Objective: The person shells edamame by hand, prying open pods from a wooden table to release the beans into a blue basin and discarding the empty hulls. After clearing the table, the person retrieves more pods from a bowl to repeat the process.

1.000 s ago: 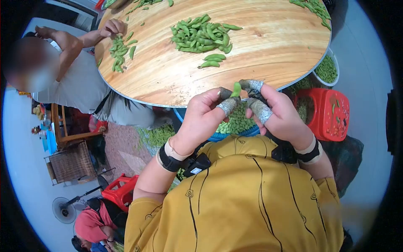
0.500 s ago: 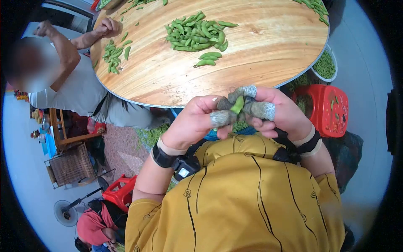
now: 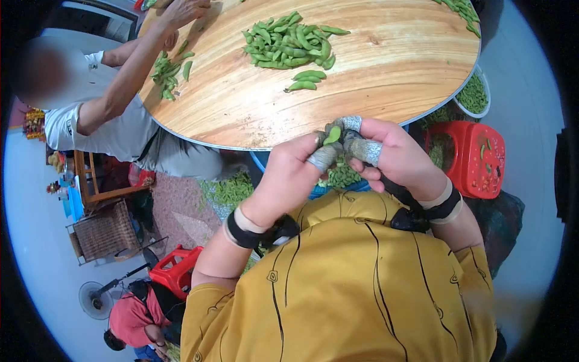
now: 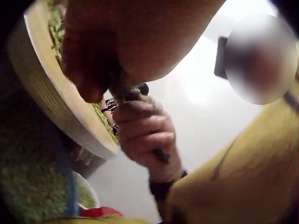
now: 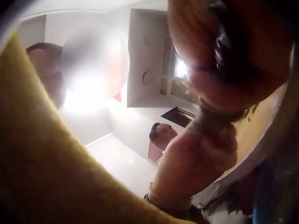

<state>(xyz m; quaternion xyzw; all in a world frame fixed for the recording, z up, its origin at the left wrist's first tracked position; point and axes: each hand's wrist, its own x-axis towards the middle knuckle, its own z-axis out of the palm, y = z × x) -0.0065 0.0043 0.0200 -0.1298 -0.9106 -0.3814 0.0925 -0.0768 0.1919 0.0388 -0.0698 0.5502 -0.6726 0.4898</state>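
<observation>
Over the basin, my left hand [image 3: 286, 172] pinches a green soybean pod [image 3: 332, 135] between wrapped thumb and fingers. My right hand [image 3: 398, 151] meets it there, its wrapped thumb and forefinger curled in against the pod. Grey, stained bands cover the tips of both hands. A dark, shiny strip [image 5: 222, 42] lies along the right palm in the right wrist view; its kind I cannot tell. Below the hands, a blue basin [image 3: 259, 160] contains shelled green soybeans [image 3: 341, 175], partly hidden by the fingers.
On the round wooden table [image 3: 392, 72] lie a heap of pods [image 3: 286, 42] and several loose pods [image 3: 306, 79]. Another person [image 3: 96, 108] sits at the left, one arm over the table. A red stool [image 3: 473, 160] and a white tub [image 3: 476, 93] stand at the right.
The right fingers have closed in on the pod, and the pod now sits lower between both hands. The other person's arm has stretched forward across the table.
</observation>
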